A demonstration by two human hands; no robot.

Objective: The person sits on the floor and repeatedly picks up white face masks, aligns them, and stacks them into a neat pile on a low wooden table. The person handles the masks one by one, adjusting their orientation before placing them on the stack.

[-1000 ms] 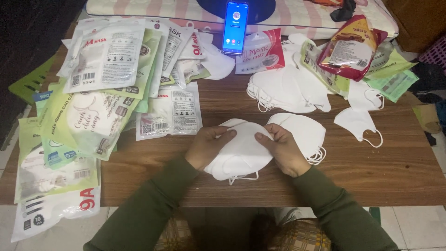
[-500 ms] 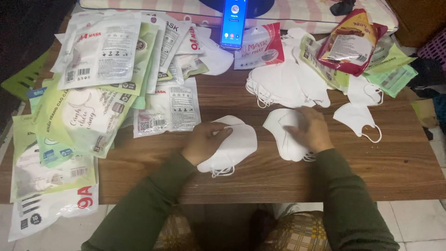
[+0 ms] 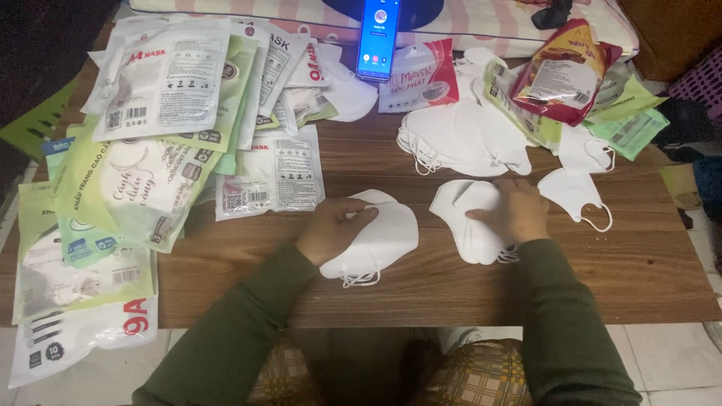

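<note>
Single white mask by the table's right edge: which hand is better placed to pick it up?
Probably the right hand: it rests on the small mask stack beside the single mask. The left hand holds another mask, farther away.

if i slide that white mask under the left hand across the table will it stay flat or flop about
The white mask looks thin and folded flat, so it is probably light and would slide easily on the smooth wooden table. Its ear loops hang loose at the edge, so they may drag or snag. Lifted by the left hand, it would likely droop.
</note>
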